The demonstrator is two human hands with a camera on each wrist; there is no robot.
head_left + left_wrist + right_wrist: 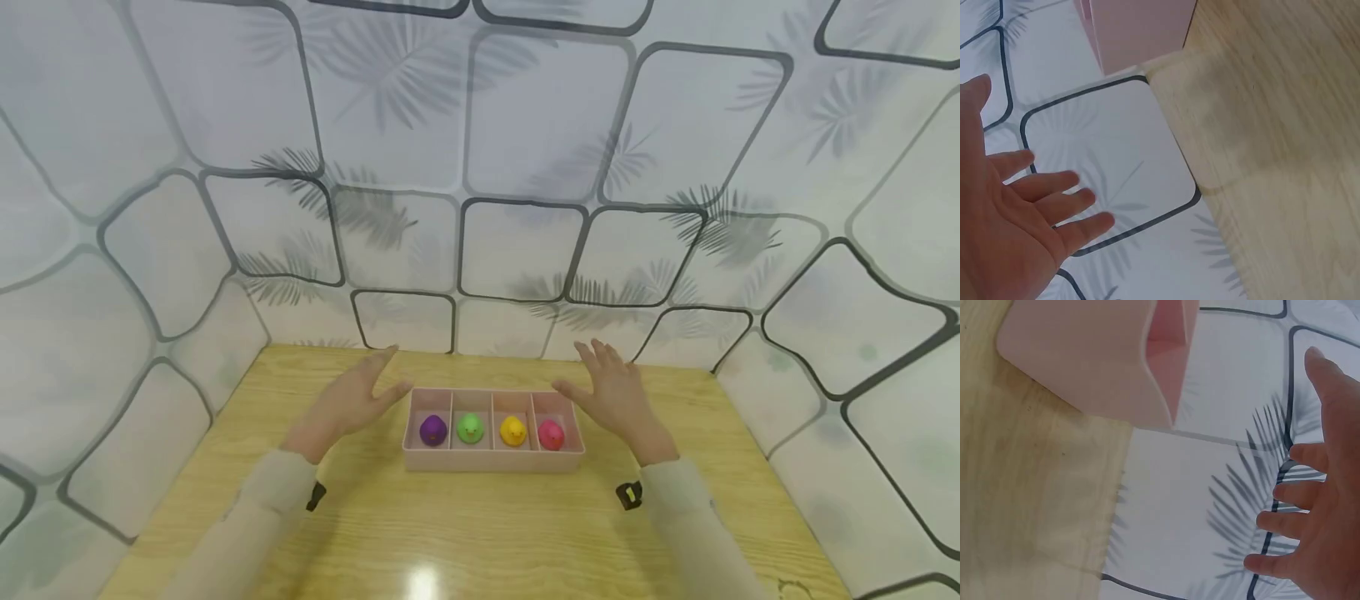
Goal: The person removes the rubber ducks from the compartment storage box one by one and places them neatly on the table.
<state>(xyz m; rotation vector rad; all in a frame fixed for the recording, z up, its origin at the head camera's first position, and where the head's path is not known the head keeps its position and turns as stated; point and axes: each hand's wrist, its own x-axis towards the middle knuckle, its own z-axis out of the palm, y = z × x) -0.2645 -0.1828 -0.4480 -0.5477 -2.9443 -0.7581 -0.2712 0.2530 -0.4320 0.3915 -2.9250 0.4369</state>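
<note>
A pink box (492,462) split into several compartments sits on the wooden table. From left to right its compartments hold a purple toy duck (432,430), a green one, a yellow toy duck (513,431) and a pink toy duck (551,434). My left hand (348,408) is spread beside the box's left end, fingers extended, holding nothing. On the other side, my right hand (618,400) is spread by the right end, also holding nothing. Both wrist views show a gap between the fingers and the pink box wall (1141,31).
The wooden table (487,533) meets a patterned backdrop (525,250) behind the box. Similar panels rise on the left and right sides. A dark wrist device (629,495) hangs below the right cuff, another (316,497) by the left cuff.
</note>
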